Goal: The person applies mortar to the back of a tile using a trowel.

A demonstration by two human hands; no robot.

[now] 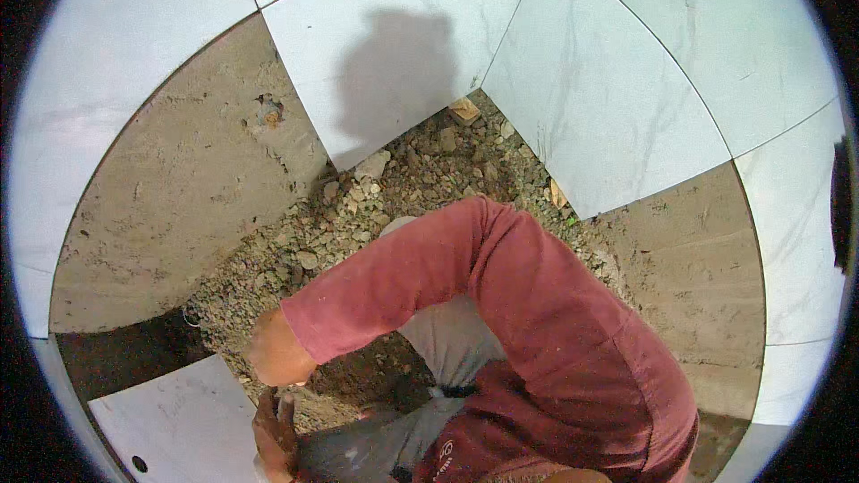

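A white tile (179, 420) with a small black round spot is at the lower left, beside a dark shadowed gap. My left hand (276, 436) is at its right edge, fingers bent and pointing away from me, apparently gripping that edge. My right arm, in a dusty red sleeve (394, 268), reaches across to the left. My right hand (279, 356) hangs just beyond the left one, near the tile's far corner and over loose gravel (268, 268). It is blurred and its fingers are hidden. Below the arm lies dug-out brown soil (367, 371).
Large white marbled tiles (608, 98) are laid around the far side and right. Strips of smooth grey-brown mortar (188, 170) lie at left and right (689, 268). Broken stones (465, 111) sit against the far tile corner. My grey trouser leg (456, 335) is bent beneath my arm.
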